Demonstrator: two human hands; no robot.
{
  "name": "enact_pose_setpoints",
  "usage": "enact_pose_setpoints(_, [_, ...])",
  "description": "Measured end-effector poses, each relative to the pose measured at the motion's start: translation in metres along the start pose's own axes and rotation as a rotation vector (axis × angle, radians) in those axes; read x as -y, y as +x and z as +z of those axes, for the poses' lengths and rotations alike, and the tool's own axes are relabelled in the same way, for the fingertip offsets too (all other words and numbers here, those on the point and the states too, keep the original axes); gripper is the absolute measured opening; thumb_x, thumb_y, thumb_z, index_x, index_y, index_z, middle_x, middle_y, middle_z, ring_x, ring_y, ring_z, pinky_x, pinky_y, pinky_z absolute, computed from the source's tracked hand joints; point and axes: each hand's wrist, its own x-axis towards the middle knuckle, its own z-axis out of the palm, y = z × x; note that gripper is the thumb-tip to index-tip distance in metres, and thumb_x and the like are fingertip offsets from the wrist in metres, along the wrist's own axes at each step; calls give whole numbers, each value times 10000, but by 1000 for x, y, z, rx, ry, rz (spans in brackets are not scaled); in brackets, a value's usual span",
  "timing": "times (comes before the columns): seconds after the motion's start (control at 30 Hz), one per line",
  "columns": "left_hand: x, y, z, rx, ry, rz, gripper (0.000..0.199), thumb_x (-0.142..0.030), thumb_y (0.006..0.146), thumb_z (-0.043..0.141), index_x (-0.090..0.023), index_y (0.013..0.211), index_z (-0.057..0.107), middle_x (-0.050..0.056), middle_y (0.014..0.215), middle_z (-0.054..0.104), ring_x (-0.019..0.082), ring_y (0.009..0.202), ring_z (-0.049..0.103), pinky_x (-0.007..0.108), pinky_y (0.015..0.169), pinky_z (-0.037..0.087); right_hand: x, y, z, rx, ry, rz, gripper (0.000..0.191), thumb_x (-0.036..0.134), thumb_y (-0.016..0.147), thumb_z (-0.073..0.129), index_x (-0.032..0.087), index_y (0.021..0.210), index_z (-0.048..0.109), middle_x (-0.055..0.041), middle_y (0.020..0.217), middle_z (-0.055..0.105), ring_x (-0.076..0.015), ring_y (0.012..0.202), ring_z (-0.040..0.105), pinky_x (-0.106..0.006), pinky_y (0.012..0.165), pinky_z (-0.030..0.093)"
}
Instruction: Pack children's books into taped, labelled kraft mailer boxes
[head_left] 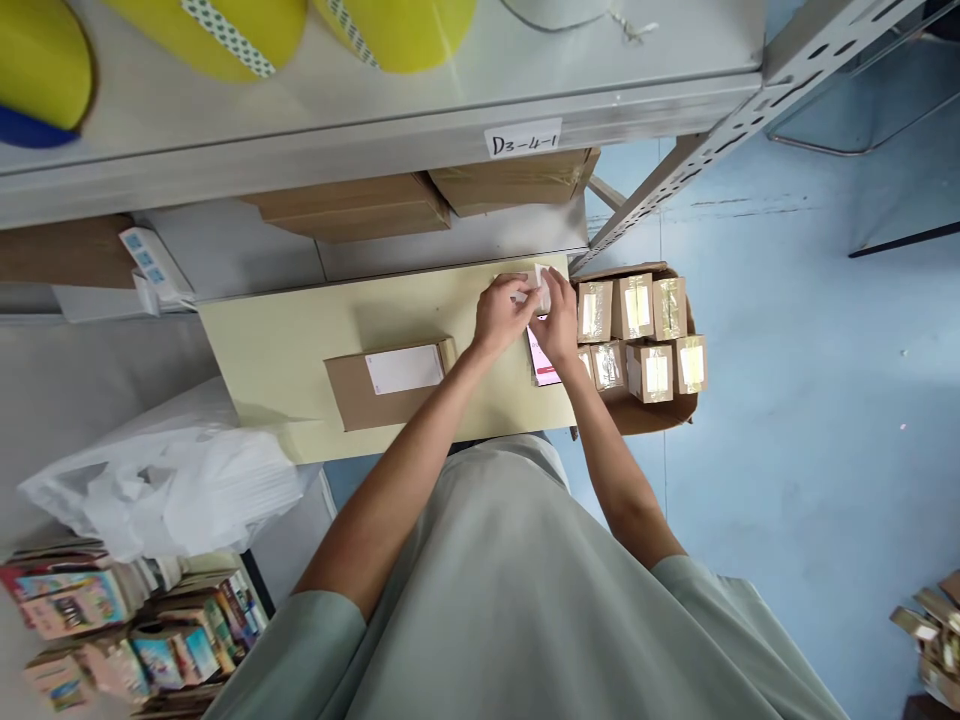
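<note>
My left hand [501, 315] and my right hand [556, 318] meet above the far right end of a cream-coloured board [277, 340]. Both have their fingers closed on a small whitish sheet [541, 290], thin like a label or plastic film; the fingers hide much of it. Just below, partly under my right hand, lies a phone [543, 362] with a lit pink and white screen. To the left on the board rests a flat cardboard box [352, 395] bearing a white label [405, 369], its right end behind my left forearm.
An open carton [637, 418] of several small taped boxes [636, 306] stands against the board's right end. A grey metal shelf [360, 130] runs overhead, with yellow rolls [405, 30] on it. White plastic bags [195, 490] and stacked books [187, 640] are at lower left.
</note>
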Motion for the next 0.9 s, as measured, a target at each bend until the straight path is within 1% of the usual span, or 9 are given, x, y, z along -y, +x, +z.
enact_pose_setpoints(0.07, [-8, 0, 3, 10, -3, 41, 281, -418, 1145, 629, -206, 1135, 814, 116, 1372, 774, 259, 1306, 734, 334, 1060, 616, -3, 3, -9, -70, 50, 42, 535, 533, 1176, 479, 279, 1641, 552, -172, 1635, 576, -354, 1566, 551, -646, 1296, 498])
enact_pose_setpoints(0.17, [-11, 3, 7, 54, 99, 99, 339, -367, 1189, 515, -195, 1296, 786, 128, 1401, 773, 278, 1351, 715, 388, 1195, 557, -15, 7, -32, -127, 78, 91, 538, 608, 1183, 425, 251, 1515, 652, -174, 1513, 668, -348, 1471, 633, -608, 1236, 552])
enact_pose_setpoints(0.23, [-8, 8, 11, 136, 237, 150, 371, -288, 1169, 498, -160, 1411, 748, 155, 1519, 725, 307, 1446, 656, 435, 1292, 489, -23, 6, -49, -133, 108, 127, 557, 656, 1167, 448, 240, 1452, 685, -167, 1424, 725, -335, 1381, 691, -560, 1176, 592])
enact_pose_setpoints(0.3, [-4, 14, 17, 249, 390, 200, 454, -213, 1131, 490, -114, 1531, 680, 173, 1679, 613, 329, 1555, 566, 463, 1362, 419, -29, 4, -64, -156, 196, 184, 540, 685, 1147, 495, 239, 1351, 723, -145, 1308, 781, -299, 1259, 744, -483, 1097, 625])
enact_pose_setpoints(0.4, [-1, 24, 27, 420, 582, 237, 622, -100, 1056, 459, -44, 1671, 538, 176, 1842, 409, 343, 1631, 478, 470, 1379, 411, -38, 1, -77, -228, 343, 281, 490, 689, 1119, 563, 238, 1130, 754, -109, 1115, 821, -251, 1064, 774, -402, 969, 636])
enact_pose_setpoints(0.47, [-1, 30, 33, 500, 676, 225, 721, -36, 996, 447, -14, 1716, 467, 174, 1883, 323, 349, 1634, 467, 471, 1352, 455, -45, -1, -79, -271, 388, 338, 489, 689, 1101, 588, 232, 1029, 746, -98, 1030, 817, -242, 984, 767, -394, 921, 627])
enact_pose_setpoints(0.53, [-2, 32, 36, 538, 743, 207, 786, -2, 954, 441, -10, 1740, 429, 160, 1898, 287, 349, 1637, 453, 468, 1326, 490, -53, 0, -76, -293, 409, 382, 499, 695, 1083, 603, 226, 981, 742, -98, 993, 810, -242, 961, 759, -397, 908, 615])
enact_pose_setpoints(0.73, [-9, 34, 38, 573, 833, 177, 823, 15, 962, 413, -52, 1782, 383, 115, 1910, 273, 339, 1645, 424, 473, 1295, 528, -73, 3, -58, -292, 521, 479, 531, 730, 1020, 655, 212, 935, 734, -106, 969, 809, -246, 967, 739, -392, 893, 598])
enact_pose_setpoints(0.9, [-14, 38, 40, 597, 871, 150, 853, 12, 965, 451, -93, 1807, 354, 100, 1915, 259, 343, 1647, 421, 475, 1301, 522, -81, 0, -44, -321, 653, 578, 444, 631, 981, 744, 204, 861, 711, -73, 887, 782, -221, 909, 719, -360, 842, 597])
